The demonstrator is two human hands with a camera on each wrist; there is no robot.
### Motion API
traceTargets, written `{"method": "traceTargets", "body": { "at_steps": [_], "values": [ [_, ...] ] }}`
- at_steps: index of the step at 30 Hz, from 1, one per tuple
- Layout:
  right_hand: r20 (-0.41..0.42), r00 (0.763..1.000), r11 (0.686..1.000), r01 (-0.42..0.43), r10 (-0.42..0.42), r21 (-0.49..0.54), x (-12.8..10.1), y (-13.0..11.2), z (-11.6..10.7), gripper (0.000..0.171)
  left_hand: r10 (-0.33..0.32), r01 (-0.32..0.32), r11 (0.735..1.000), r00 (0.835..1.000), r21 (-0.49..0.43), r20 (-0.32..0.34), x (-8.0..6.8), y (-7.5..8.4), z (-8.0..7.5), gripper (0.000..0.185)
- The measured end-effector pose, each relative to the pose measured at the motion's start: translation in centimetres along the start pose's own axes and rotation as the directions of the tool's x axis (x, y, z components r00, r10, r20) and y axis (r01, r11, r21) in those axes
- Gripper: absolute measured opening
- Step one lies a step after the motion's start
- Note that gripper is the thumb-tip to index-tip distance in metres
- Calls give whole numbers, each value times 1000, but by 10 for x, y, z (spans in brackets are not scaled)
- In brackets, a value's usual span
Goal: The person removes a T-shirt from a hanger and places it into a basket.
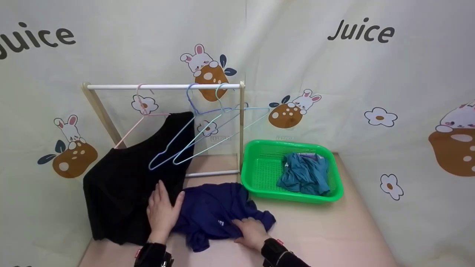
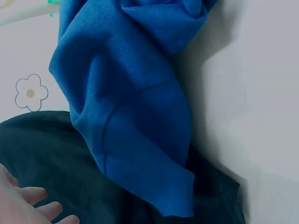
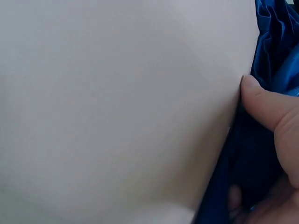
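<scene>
Left hand (image 1: 161, 211): flat, fingers spread on black garment (image 1: 122, 185) | right hand (image 1: 251, 230): pinches blue shirt (image 1: 211, 213)

**Three Views, One Shared Patch of Cloth**

The scene was seen by the head camera from above and in front, looking forward and down across the table (image 1: 334, 237) towards the drying rack (image 1: 163, 86) and the green basket (image 1: 259, 174), at a middling distance. The left wrist camera was held very close over the blue garment (image 2: 135, 107), the fingers of the left hand (image 2: 28, 203) being caught at the lower edge. The right wrist camera was pressed closer still, mostly against what was probably bare table, with the right hand (image 3: 275, 140) at the frame's side. The blue garment was shared by all three views.
</scene>
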State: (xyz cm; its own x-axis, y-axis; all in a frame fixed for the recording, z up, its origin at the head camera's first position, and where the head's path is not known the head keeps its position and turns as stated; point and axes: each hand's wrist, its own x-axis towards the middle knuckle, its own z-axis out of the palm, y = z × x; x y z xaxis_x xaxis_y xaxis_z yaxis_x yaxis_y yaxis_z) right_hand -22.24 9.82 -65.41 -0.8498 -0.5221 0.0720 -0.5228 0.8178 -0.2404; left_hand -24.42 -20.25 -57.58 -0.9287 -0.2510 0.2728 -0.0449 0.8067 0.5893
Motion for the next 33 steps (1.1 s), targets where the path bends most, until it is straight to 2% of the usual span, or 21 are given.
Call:
{"method": "traceTargets", "body": {
  "at_steps": [3, 7, 10, 12, 15, 17, 18, 19, 21, 23, 26, 28, 29, 31, 33],
  "values": [
    [-21, 1000, 999, -20, 21, 34, 1, -1, 1, 47, 8, -8, 1000, 1000, 2, 6, -2, -1, -1, 90],
    [-31, 998, 997, -48, 50, 66, 0, 0, 1, 40, 34, -34, 999, 999, 23, 25, -5, -1, 0, 90],
    [-29, 996, 981, -81, 87, 174, -1, 2, -4, 40, 59, -61, 997, 998, 53, 36, -8, -1, 0, 90],
    [-56, 992, 950, -88, 109, 299, 0, 5, -10, 37, 68, -71, 995, 997, 72, 47, -10, -1, -1, 91],
    [-110, 981, 852, -82, 161, 517, 2, 7, -21, 30, 64, -70, 993, 995, 91, 71, -12, 1, -2, 91],
    [-124, 969, 762, -84, 212, 642, 4, 8, -28, 23, 60, -68, 993, 995, 95, 83, -13, 2, -3, 90],
    [-121, 963, 706, -88, 240, 702, 5, 7, -31, 20, 60, -68, 993, 995, 92, 85, -14, 2, -3, 90],
    [-114, 957, 648, -91, 267, 757, 6, 7, -35, 19, 60, -68, 994, 994, 90, 87, -15, 2, -3, 90],
    [-85, 947, 508, -90, 310, 856, 8, 4, -41, 18, 65, -72, 994, 995, 86, 81, -16, 2, -2, 89],
    [-35, 945, 316, -73, 324, 946, 10, 1, -48, 23, 77, -82, 993, 995, 81, 69, -17, 2, -1, 88],
    [24, 945, 7, -28, 325, 1000, 14, -3, -59, 29, 101, -103, 992, 994, 79, 38, -19, 2, 0, 85],
    [39, 946, -165, 16, 323, 986, 17, -5, -66, 28, 114, -115, 991, 993, 75, 20, -20, 2, 0, 84],
    [34, 944, -212, 39, 328, 976, 19, -5, -71, 26, 117, -118, 990, 993, 72, 15, -20, 2, 0, 83],
    [8, 940, -274, 91, 340, 957, 22, -6, -81, 24, 118, -118, 990, 993, 70, 11, -20, 2, -2, 82],
    [-37, 937, -290, 144, 347, 946, 25, -5, -94, 20, 115, -116, 991, 993, 68, 14, -21, 3, -3, 82]
  ]
}}
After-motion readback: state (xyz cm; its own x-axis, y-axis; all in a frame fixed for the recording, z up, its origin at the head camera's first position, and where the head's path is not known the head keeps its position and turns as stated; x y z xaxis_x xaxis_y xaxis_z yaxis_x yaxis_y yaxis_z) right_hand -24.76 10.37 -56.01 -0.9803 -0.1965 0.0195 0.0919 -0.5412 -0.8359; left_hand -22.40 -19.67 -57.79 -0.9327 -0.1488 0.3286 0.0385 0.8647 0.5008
